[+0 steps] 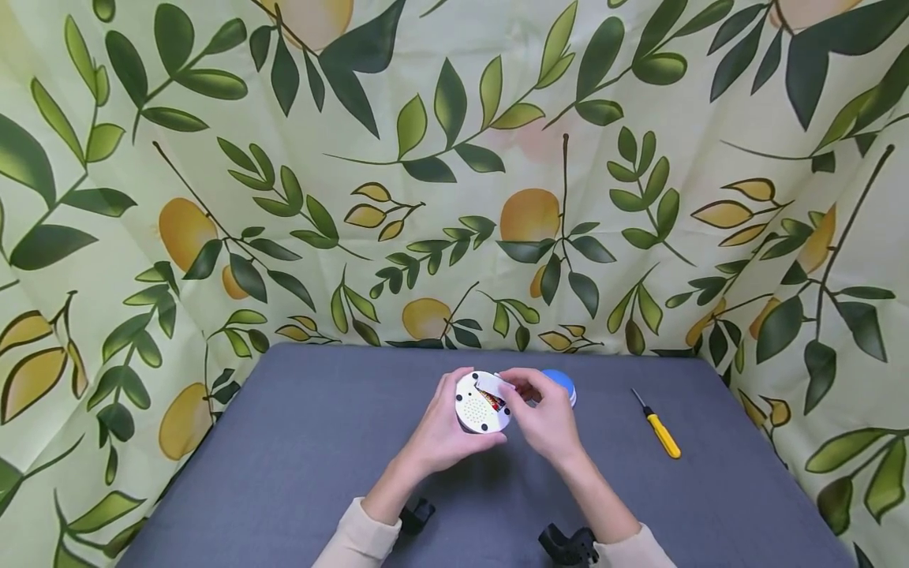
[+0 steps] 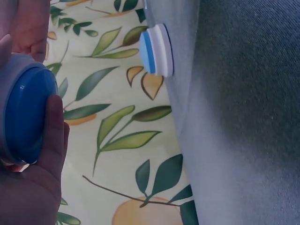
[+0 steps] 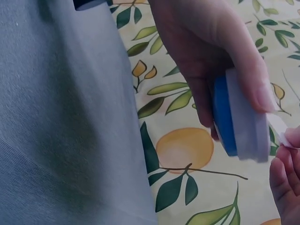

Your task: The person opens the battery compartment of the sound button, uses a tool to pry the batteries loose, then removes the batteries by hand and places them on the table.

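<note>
My left hand (image 1: 439, 432) grips a round push button (image 1: 472, 412) around its side. Its white underside, with small black feet and a patch of speaker holes, is turned up toward me; the blue dome (image 2: 30, 112) faces away. Between the thumb and fingers of my right hand (image 1: 548, 416) is the white battery cover (image 1: 495, 384), tilted over the battery slot. Part of a red and yellow battery (image 1: 491, 401) shows beneath it. In the right wrist view, the cover (image 3: 277, 129) stands out from the button's white base (image 3: 246, 124).
A second blue-and-white push button (image 1: 561, 384) sits on the grey table (image 1: 319, 442), partly behind my right hand. A screwdriver (image 1: 663, 432) with a yellow handle lies to the right. Leaf-patterned cloth (image 1: 454, 260) hangs at the back and sides.
</note>
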### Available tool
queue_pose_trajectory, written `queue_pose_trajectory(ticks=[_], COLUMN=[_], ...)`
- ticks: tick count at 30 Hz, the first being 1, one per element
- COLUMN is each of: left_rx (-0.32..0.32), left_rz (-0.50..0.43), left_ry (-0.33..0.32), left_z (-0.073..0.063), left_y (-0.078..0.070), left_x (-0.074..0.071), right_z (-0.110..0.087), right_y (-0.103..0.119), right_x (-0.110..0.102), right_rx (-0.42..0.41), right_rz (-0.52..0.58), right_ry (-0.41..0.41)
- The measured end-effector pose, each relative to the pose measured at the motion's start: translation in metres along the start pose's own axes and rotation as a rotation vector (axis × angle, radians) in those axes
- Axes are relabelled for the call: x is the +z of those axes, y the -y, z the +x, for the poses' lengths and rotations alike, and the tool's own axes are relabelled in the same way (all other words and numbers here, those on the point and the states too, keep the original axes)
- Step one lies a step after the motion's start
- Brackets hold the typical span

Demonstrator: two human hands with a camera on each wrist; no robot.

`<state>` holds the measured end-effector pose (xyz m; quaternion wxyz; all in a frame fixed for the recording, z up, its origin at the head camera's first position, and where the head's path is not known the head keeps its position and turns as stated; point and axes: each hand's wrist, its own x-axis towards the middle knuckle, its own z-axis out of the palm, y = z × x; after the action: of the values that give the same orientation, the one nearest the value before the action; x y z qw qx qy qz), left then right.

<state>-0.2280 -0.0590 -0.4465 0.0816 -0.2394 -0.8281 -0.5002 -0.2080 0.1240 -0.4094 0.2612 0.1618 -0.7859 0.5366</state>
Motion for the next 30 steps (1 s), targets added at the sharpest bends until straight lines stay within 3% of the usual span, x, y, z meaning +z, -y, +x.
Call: queue_pose_trajectory(ticks=[5,13,21,30], left_rx=[0.001,-0.043,-0.064,-0.054], left_rz=[0.009,0.015,-0.011,-0.045], left_ry=[-0.013,-0.065,-0.126,-0.123], left_z=[0.001,0.000,0.002,0.003], left_y=[0.005,0.012,0.016,0.013], left_x=[-0.007,-0.022,-0.035,-0.040], right_z=[0.008,0.018,0.033,0.042], right_y=[0.012,-0.026,-0.044,-0.063], right_x=[-0.006,-0.004,-0.005,0.004], right_rx=[-0.009,0.044,0.087,0.172], right_rz=[0.016,0.051,0.065,0.051], right_ry=[0.020,0.016,0.048,0.080])
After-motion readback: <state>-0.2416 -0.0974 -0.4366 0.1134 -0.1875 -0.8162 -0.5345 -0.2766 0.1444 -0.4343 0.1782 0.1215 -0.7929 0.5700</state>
